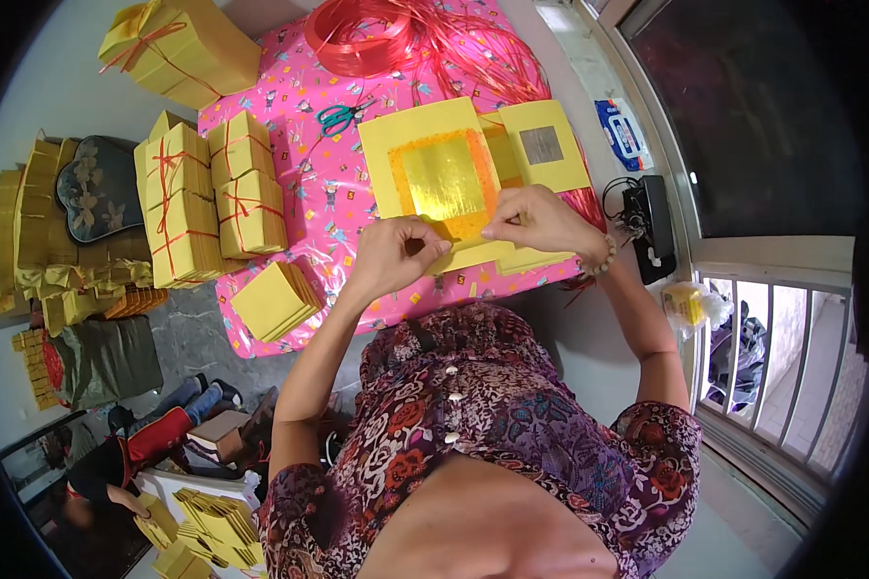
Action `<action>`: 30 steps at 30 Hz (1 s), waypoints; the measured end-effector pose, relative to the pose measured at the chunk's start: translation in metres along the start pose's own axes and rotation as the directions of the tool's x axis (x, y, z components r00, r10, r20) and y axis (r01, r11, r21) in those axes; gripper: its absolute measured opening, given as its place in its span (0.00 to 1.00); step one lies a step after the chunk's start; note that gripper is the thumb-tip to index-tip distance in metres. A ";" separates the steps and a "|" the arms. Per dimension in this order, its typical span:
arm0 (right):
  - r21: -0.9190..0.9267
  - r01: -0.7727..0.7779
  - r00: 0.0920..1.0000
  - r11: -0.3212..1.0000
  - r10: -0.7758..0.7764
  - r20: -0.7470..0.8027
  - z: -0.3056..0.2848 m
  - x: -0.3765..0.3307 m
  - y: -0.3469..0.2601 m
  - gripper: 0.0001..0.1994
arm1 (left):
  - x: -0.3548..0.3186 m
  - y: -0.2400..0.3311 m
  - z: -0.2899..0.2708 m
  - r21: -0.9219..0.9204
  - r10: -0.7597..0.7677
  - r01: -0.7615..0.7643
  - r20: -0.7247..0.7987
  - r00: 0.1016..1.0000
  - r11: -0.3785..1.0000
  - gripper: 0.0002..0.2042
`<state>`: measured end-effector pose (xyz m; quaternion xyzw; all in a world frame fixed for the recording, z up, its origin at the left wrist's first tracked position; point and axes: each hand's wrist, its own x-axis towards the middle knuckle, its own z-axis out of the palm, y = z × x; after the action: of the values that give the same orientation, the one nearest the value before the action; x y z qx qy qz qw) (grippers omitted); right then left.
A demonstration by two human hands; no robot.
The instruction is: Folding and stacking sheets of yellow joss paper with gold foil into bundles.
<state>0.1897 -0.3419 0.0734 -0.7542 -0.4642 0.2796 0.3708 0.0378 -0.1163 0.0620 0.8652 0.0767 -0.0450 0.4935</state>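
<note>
A yellow paper sheet with a shiny gold foil square and orange border lies in front of me on the pink table. My left hand pinches its near edge at the left, thumb against fingers. Close by, my right hand pinches the same edge farther right. The edge between them seems slightly turned up. Under and beside this sheet lie more yellow papers; one yellow sheet to the right bears a silver-grey square.
Scissors with teal handles lie beyond my left hand. Red plastic cord is coiled at the back. Tied yellow paper bundles stand left, with a loose paper stack nearer. A barred window is at right; another person works lower left.
</note>
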 end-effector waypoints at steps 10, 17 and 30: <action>0.058 -0.220 0.955 0.974 0.203 0.218 -0.013 0.021 0.005 0.14 | 0.011 -0.002 -0.007 -0.008 -0.124 0.124 0.067 0.990 0.992 0.12; 0.011 -0.227 0.941 0.974 0.216 0.261 -0.017 0.027 0.001 0.16 | 0.012 0.000 -0.007 0.023 -0.147 0.146 0.074 0.986 0.989 0.12; 0.108 -0.101 0.965 0.989 0.071 0.253 -0.014 0.009 -0.001 0.14 | 0.009 0.008 -0.008 0.044 -0.108 0.105 0.057 0.993 0.993 0.11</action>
<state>0.2035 -0.3378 0.0819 -0.7091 -0.4562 0.4149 0.3420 0.0483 -0.1126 0.0713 0.8680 0.1073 -0.0984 0.4747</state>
